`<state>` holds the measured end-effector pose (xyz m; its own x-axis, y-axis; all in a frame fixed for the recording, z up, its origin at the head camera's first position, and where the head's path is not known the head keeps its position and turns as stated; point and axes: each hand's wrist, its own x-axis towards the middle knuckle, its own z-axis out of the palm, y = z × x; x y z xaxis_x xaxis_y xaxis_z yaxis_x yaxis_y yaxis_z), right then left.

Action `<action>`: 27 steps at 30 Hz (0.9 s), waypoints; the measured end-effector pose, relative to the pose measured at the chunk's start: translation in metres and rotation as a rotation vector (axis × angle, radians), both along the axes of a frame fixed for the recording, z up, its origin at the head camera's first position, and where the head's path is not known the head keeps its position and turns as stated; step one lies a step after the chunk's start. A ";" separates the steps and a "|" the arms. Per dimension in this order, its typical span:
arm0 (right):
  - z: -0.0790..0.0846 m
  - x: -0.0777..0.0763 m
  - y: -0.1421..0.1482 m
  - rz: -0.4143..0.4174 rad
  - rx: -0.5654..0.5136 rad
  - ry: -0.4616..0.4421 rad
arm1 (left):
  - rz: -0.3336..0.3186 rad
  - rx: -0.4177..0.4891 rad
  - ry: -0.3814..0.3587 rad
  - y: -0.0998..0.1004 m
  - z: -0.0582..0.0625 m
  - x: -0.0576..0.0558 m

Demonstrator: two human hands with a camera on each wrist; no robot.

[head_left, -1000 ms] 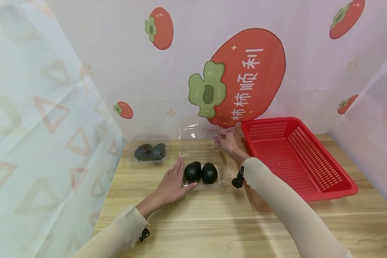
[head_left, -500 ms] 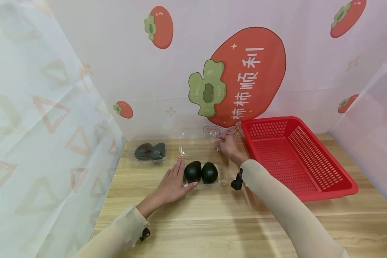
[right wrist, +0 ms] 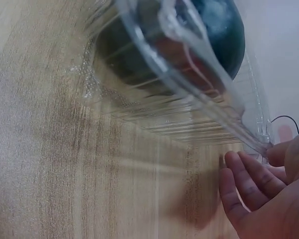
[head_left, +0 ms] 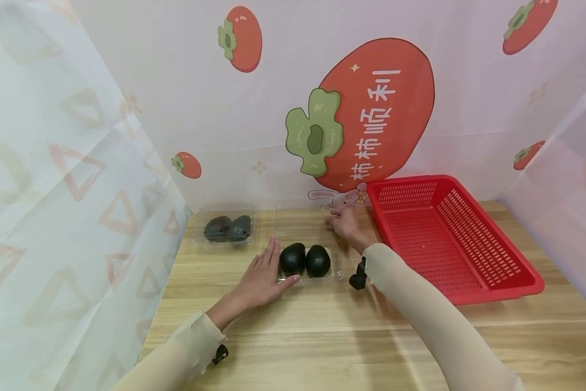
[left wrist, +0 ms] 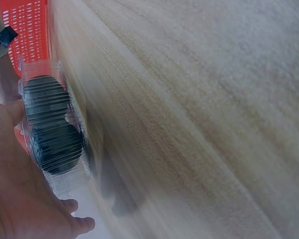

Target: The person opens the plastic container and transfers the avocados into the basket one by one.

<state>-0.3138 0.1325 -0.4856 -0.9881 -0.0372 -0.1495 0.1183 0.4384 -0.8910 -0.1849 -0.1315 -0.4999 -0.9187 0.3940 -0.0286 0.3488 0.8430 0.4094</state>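
Observation:
Two dark green avocados (head_left: 293,259) sit side by side in a clear plastic clamshell box (head_left: 339,270) at the middle of the table. My left hand (head_left: 257,279) lies along the box's left side with fingers straight, its thumb across the front corner. At the right edge of the raised clear lid (head_left: 277,220), my right hand (head_left: 346,224) has its thumb and fingers curled. In the right wrist view, the thumb meets the lid's rim (right wrist: 261,144) and seems to pinch it; the other fingers bend loosely below. Glare partly blurs the lid.
Another clear box (head_left: 197,239) with two dark avocados (head_left: 240,228) stands at the back left, its lid seemingly down. A red perforated basket (head_left: 434,239) occupies the right side. A printed sheet (head_left: 224,125) hangs behind the wooden table (head_left: 293,336).
The lid's upper edge has come lower in the head view, and my right hand has moved slightly down with it. The left hand and the avocados have stayed in place.

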 end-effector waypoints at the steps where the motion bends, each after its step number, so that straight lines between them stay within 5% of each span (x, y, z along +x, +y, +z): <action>1: -0.001 0.000 0.000 -0.005 0.004 0.003 | 0.000 -0.001 -0.001 0.000 0.000 0.000; 27: -0.001 -0.003 -0.002 -0.040 0.203 -0.003 | 0.002 0.013 0.006 -0.001 0.000 -0.001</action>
<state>-0.3169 0.1303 -0.4870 -0.9877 0.0333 -0.1528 0.1418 0.6036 -0.7846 -0.1856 -0.1321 -0.5001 -0.9198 0.3920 -0.0181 0.3491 0.8384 0.4187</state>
